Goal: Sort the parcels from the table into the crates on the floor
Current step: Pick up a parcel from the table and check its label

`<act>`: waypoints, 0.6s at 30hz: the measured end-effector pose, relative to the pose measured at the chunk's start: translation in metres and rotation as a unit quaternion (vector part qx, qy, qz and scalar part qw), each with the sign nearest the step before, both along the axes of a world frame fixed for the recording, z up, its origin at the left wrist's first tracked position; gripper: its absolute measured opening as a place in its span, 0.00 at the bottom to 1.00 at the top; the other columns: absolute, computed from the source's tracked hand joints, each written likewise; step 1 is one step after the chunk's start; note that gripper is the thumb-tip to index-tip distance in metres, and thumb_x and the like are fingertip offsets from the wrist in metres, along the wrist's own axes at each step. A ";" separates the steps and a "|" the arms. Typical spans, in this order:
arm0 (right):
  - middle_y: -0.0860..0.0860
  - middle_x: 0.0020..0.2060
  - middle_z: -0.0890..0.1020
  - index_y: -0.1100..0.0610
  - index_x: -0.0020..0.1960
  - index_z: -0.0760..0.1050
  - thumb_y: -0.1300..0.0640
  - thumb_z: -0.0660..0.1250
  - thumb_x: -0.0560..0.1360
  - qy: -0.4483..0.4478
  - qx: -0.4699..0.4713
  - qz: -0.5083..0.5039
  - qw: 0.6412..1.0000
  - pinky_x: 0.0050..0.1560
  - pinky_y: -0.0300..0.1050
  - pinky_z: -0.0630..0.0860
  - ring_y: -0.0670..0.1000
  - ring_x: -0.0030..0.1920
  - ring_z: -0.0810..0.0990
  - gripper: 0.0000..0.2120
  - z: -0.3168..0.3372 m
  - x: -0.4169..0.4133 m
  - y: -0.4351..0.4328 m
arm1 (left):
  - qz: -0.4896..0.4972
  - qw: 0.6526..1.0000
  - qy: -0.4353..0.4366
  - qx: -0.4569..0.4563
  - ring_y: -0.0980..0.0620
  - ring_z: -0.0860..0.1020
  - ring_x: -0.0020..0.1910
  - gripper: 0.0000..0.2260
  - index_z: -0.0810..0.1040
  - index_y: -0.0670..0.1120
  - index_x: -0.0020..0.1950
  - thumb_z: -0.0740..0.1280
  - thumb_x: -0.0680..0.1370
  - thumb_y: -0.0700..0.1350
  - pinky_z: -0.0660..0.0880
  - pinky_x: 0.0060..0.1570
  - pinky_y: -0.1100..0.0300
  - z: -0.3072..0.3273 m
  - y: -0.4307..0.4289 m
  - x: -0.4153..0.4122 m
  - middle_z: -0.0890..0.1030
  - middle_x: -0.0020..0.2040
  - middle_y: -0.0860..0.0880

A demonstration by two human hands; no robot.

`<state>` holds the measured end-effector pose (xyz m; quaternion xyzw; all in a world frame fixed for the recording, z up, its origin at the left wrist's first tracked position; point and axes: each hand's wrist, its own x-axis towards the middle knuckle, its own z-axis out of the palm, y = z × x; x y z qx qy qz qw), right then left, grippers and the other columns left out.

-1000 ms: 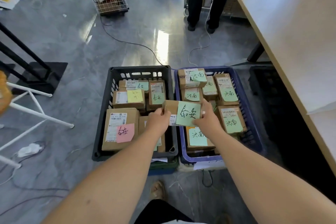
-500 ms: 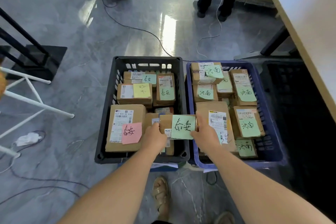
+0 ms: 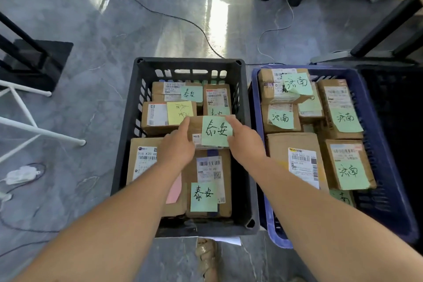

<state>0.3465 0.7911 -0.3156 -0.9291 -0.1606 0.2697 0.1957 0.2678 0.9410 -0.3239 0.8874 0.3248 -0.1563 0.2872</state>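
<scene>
Small parcel (image 3: 195,125), green note (image 3: 216,131) facing up with its writing upright to the wearer, held level over the middle of the black crate (image 3: 187,63), above the parcels already inside. Long axis running left to right, one short end in each hand: left hand (image 3: 177,151) gripping the left end, right hand (image 3: 246,144) the right, neither nearer. Straight down, probably, for the set-down; blue crate (image 3: 380,144) just beside, to the right.

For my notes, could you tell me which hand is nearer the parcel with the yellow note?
Left. The left hand has a fingertip at the yellow-note parcel; the right hand is across the held parcel, nearer the blue crate.
</scene>
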 end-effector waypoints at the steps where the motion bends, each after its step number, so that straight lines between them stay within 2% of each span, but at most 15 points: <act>1: 0.56 0.52 0.76 0.45 0.76 0.54 0.64 0.56 0.79 -0.005 -0.014 0.000 1.000 0.40 0.50 0.77 0.55 0.45 0.76 0.29 -0.005 0.003 0.001 | -0.015 1.000 -0.002 0.013 0.45 0.74 0.57 0.32 0.47 0.58 0.78 0.62 0.80 0.46 0.74 0.53 0.49 -0.003 0.000 0.002 0.78 0.60 0.47; 5: 0.56 0.51 0.75 0.46 0.76 0.56 0.65 0.57 0.77 -0.027 -0.033 -0.010 0.999 0.37 0.48 0.72 0.54 0.43 0.73 0.31 -0.016 0.014 -0.001 | -0.054 0.996 -0.021 0.070 0.46 0.74 0.56 0.30 0.50 0.56 0.78 0.61 0.79 0.49 0.67 0.57 0.49 -0.014 -0.002 0.013 0.80 0.55 0.50; 10: 0.53 0.44 0.68 0.47 0.76 0.57 0.64 0.60 0.75 -0.090 -0.072 0.031 0.993 0.35 0.47 0.66 0.53 0.40 0.67 0.32 -0.012 0.014 0.003 | -0.050 0.998 -0.015 0.044 0.45 0.74 0.55 0.31 0.49 0.55 0.78 0.62 0.79 0.49 0.65 0.60 0.49 -0.017 -0.001 0.009 0.80 0.53 0.49; 15: 0.57 0.51 0.72 0.50 0.75 0.59 0.64 0.60 0.76 -0.081 -0.075 0.032 0.993 0.39 0.48 0.69 0.56 0.46 0.71 0.29 -0.004 0.009 0.004 | -0.061 0.998 -0.009 0.025 0.46 0.74 0.56 0.31 0.50 0.55 0.78 0.61 0.78 0.50 0.65 0.59 0.50 -0.015 0.003 0.009 0.80 0.54 0.50; 18: 0.57 0.50 0.72 0.54 0.72 0.63 0.66 0.58 0.76 -0.063 -0.080 0.028 0.994 0.42 0.48 0.70 0.55 0.45 0.70 0.25 -0.003 0.004 0.001 | -0.074 0.997 -0.002 0.029 0.46 0.74 0.56 0.31 0.53 0.53 0.78 0.62 0.78 0.52 0.64 0.60 0.50 -0.015 0.000 0.002 0.80 0.54 0.49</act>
